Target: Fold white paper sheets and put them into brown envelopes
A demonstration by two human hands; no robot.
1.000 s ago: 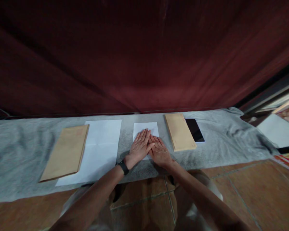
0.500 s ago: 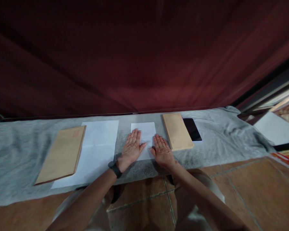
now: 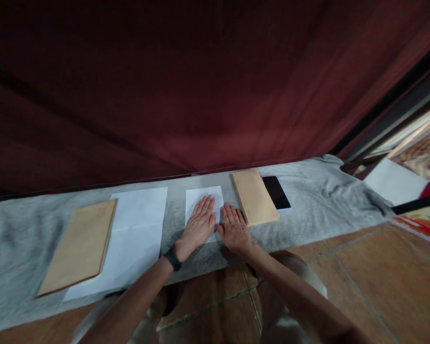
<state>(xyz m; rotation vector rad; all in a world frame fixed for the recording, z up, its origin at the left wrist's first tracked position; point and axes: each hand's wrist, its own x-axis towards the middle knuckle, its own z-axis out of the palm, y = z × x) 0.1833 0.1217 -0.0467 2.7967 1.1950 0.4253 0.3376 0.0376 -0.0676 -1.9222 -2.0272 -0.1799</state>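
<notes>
Both of my hands lie flat, fingers stretched out, on a small folded white paper (image 3: 200, 196) on a grey cloth (image 3: 315, 196). My left hand (image 3: 198, 225), with a black band at the wrist, covers the paper's left and middle. My right hand (image 3: 232, 228) rests on its right edge, close to a brown envelope (image 3: 254, 196). Neither hand holds anything.
A black phone (image 3: 275, 192) lies just right of that envelope. To the left, a large white sheet (image 3: 136, 229) lies partly under a second brown envelope (image 3: 79, 245). A dark red curtain hangs behind. Tiled floor and my knees are below the cloth's edge.
My hands, overlapped on the paper a second ago, slid apart to its sides, then came closer together again. The view has shifted right and tilted slightly.
</notes>
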